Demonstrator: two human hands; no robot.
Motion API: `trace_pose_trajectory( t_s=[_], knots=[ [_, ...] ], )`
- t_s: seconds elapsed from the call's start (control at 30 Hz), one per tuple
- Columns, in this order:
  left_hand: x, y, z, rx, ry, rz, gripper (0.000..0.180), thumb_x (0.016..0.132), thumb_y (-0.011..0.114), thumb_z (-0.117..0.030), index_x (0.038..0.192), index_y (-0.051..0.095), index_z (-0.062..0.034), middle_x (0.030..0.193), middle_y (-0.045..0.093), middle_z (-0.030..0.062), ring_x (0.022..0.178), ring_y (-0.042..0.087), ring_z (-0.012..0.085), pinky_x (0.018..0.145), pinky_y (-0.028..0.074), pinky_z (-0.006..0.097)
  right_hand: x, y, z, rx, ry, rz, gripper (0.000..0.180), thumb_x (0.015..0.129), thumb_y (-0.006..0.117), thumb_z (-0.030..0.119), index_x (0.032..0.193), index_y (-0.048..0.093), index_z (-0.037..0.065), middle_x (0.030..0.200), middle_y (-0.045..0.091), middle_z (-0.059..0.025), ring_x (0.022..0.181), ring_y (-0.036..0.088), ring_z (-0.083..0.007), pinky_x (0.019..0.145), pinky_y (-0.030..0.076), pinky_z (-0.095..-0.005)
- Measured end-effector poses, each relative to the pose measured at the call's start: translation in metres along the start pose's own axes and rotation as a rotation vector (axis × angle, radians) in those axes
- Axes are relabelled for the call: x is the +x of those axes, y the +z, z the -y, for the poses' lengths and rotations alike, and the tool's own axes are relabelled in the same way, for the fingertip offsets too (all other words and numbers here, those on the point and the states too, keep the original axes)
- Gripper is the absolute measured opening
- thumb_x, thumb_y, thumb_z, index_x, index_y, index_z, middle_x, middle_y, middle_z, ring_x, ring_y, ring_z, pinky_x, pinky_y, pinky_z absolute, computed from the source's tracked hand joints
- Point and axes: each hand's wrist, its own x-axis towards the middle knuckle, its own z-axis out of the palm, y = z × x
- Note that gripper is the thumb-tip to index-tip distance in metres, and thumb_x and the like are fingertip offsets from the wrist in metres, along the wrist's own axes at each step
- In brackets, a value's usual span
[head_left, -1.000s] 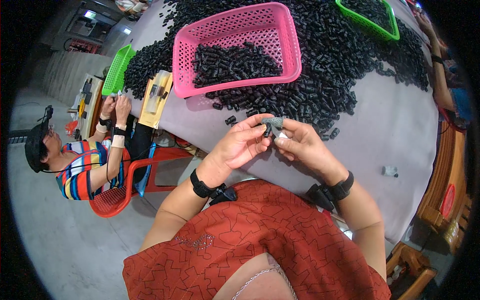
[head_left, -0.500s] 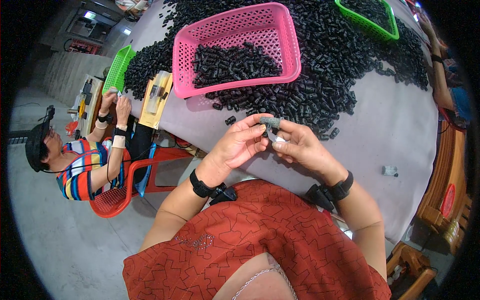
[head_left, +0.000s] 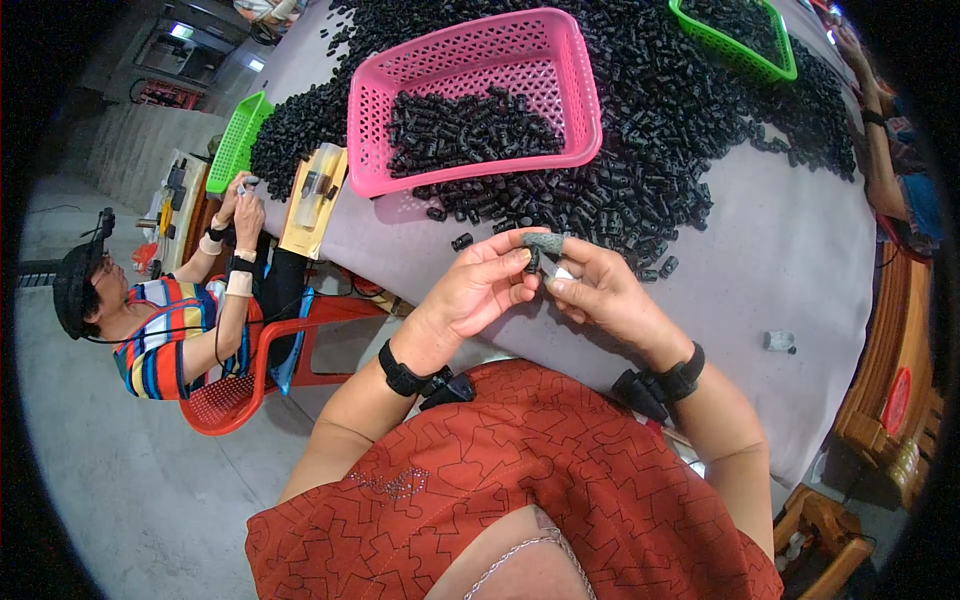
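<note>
Two bare hands met above the near edge of a grey worktop (head_left: 800,260), each wrist wearing a black band. The left hand (head_left: 478,290) and the right hand (head_left: 600,295) were closed together in a pinching grip on a small black part (head_left: 534,259), held in the air between the fingertips, just short of the worktop's near edge. A scrap of grey-green material (head_left: 545,242) sat over the right hand's fingertip, touching the part.

Beyond the hands, a large heap of small black pieces (head_left: 650,150) covered the middle and far side of the worktop. A pink basket (head_left: 585,90) rested on the heap toward the left, partly filled with the same black pieces. A green basket (head_left: 740,50) lay near the far right corner, and another green basket (head_left: 235,150) sat at the left edge. One loose grey piece (head_left: 779,341) lay alone near the right of the near edge, well apart from the heap.

At the left edge, a seated person in a striped shirt (head_left: 160,335) worked from a red chair (head_left: 260,370), hands raised to the worktop. Another person's arm (head_left: 885,170) reached in at the far right.
</note>
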Motion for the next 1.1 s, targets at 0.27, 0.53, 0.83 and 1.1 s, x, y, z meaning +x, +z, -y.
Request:
trace_pose_trajectory(
  t_s=[0.27, 0.53, 0.83, 1.1],
  knots=[
    [-0.006, 0.006, -0.010, 0.153, 0.069, -0.210, 0.028, 0.096, 0.057, -0.007, 0.123, 0.058, -0.0004, 0.096, 0.066, 0.0067, 0.081, 0.067, 0.0137, 0.072, 0.058, 0.025, 0.003, -0.004, 0.000, 0.025, -0.028, -0.187, 0.022, 0.096, 0.057, 0.013, 0.115, 0.058, 0.002, 0.071, 0.053, 0.0046, 0.054, 0.042, -0.0023, 0.047, 0.033, -0.0181],
    [-0.004, -0.007, -0.007, 0.097, 0.070, -0.102, 0.025, 0.095, 0.058, -0.009, 0.119, 0.060, -0.0023, 0.101, 0.065, 0.0076, 0.080, 0.062, 0.0119, 0.071, 0.054, 0.024, 0.003, -0.004, -0.002, 0.039, -0.012, -0.148, 0.023, 0.096, 0.057, 0.013, 0.115, 0.058, 0.002, 0.069, 0.052, 0.0050, 0.055, 0.042, -0.0024, 0.047, 0.033, -0.0181],
    [-0.002, -0.009, -0.007, 0.068, 0.075, -0.123, 0.026, 0.095, 0.059, -0.010, 0.119, 0.061, -0.0002, 0.101, 0.067, 0.0103, 0.079, 0.065, 0.0141, 0.070, 0.057, 0.025, 0.003, -0.004, -0.003, 0.013, -0.002, -0.109, 0.022, 0.095, 0.058, 0.012, 0.115, 0.059, 0.002, 0.069, 0.052, 0.0054, 0.054, 0.042, -0.0022, 0.048, 0.033, -0.0187],
    [-0.004, -0.012, -0.007, 0.065, 0.058, -0.078, 0.029, 0.094, 0.059, -0.005, 0.122, 0.059, 0.0017, 0.104, 0.068, 0.0125, 0.083, 0.069, 0.0166, 0.074, 0.060, 0.026, 0.003, -0.003, -0.001, -0.023, -0.007, -0.125, 0.020, 0.095, 0.058, 0.012, 0.113, 0.059, 0.002, 0.068, 0.052, 0.0055, 0.054, 0.042, -0.0022, 0.047, 0.033, -0.0187]
  ],
)
